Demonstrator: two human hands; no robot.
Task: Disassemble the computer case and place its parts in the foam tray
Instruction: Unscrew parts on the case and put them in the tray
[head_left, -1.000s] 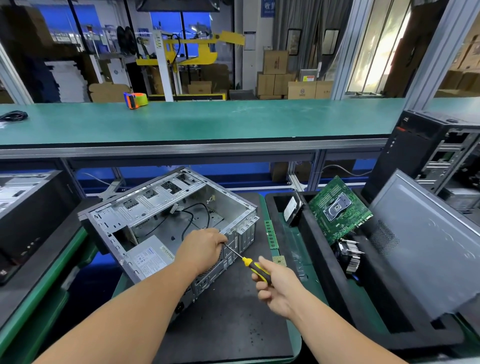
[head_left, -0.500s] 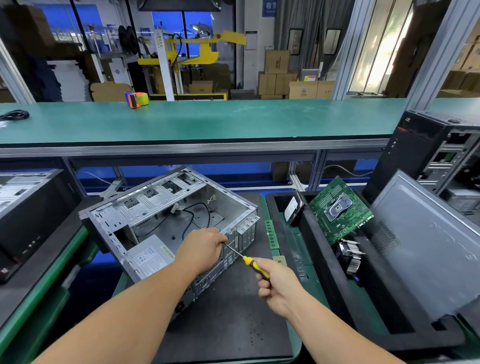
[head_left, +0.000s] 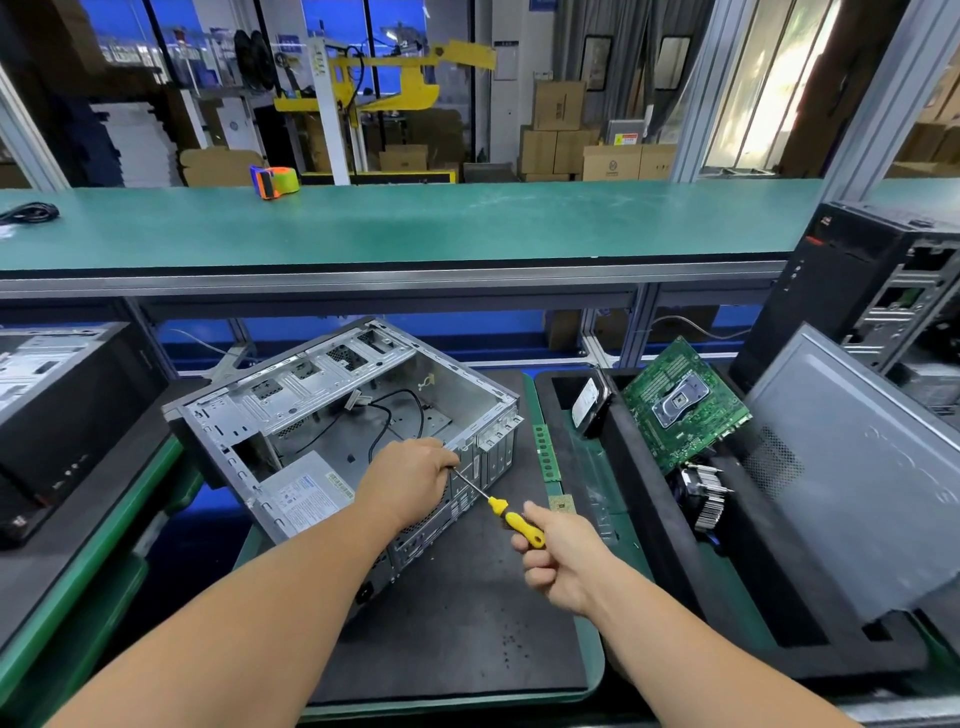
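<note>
Barely any shift from a moment ago: left hand (head_left: 410, 480) grips the computer case (head_left: 332, 431) rear edge, right hand (head_left: 558, 558) clutches the screwdriver (head_left: 498, 506), screw unfinished.

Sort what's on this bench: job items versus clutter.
Job: computer case, screwdriver in the right hand, left hand on the case's rear edge, foam tray, motherboard, heatsink.

Lying about: tape dispenser, black cable, cardboard boxes.
</note>
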